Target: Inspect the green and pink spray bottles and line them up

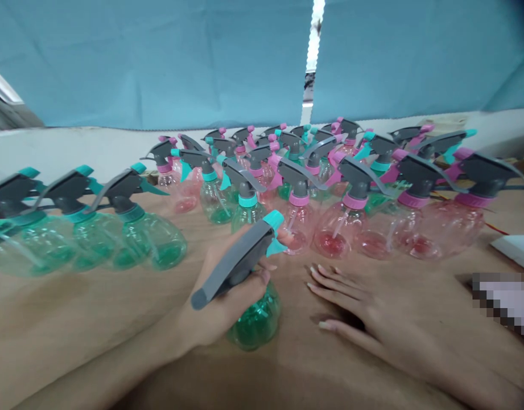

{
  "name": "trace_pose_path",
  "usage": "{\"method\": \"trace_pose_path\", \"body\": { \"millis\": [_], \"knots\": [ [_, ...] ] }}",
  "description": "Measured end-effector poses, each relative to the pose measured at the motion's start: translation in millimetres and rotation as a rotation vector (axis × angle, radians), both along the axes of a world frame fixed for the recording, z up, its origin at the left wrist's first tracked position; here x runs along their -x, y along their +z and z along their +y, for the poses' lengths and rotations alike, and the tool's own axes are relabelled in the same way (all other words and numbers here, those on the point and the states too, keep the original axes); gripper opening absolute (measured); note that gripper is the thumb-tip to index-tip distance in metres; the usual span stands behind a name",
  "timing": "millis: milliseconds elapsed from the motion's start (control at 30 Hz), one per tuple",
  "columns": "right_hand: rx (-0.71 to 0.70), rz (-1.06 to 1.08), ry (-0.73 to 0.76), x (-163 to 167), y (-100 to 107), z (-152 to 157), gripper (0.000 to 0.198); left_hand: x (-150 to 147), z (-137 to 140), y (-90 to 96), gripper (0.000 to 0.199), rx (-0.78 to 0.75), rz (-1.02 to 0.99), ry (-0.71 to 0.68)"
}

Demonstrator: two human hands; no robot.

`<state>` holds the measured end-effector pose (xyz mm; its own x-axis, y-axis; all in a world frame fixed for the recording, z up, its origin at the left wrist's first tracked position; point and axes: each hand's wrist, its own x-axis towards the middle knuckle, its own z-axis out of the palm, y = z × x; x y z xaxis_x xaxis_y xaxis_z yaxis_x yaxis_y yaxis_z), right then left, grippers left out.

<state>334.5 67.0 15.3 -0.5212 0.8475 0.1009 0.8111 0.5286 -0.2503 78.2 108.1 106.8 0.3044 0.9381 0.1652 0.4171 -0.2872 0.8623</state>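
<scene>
My left hand [227, 285] is wrapped around the neck of a green spray bottle [256, 322], just under its grey and teal trigger head. The bottle stands near the front of the table, its nozzle pointing away to the upper right. Flat on the tabletop to its right lies my right hand [359, 304], fingers stretched out and holding nothing. Beyond that hand are pink spray bottles [330, 239] with grey and pink heads. Part of the held bottle's neck is hidden behind my fingers.
Green spray bottles [153, 242] stand in a row on the left of the brown table [95, 324]. A crowd of pink and green bottles fills the back. Behind them hangs a blue sheet [159, 62]. A pale blurred object [509, 296] lies at the right edge.
</scene>
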Motion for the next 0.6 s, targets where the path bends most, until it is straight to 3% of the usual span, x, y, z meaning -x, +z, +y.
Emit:
{"method": "trace_pose_path", "body": {
  "millis": [333,600],
  "knots": [
    [-0.004,0.041,0.01,-0.3,1.0,1.5,0.053,-0.1,2.1,-4.0,0.026,0.012,-0.025,-0.014],
    [-0.008,-0.008,0.009,1.0,2.5,0.3,0.054,-2.6,-1.8,2.9,0.02,0.079,-0.023,0.022]
  ]
}}
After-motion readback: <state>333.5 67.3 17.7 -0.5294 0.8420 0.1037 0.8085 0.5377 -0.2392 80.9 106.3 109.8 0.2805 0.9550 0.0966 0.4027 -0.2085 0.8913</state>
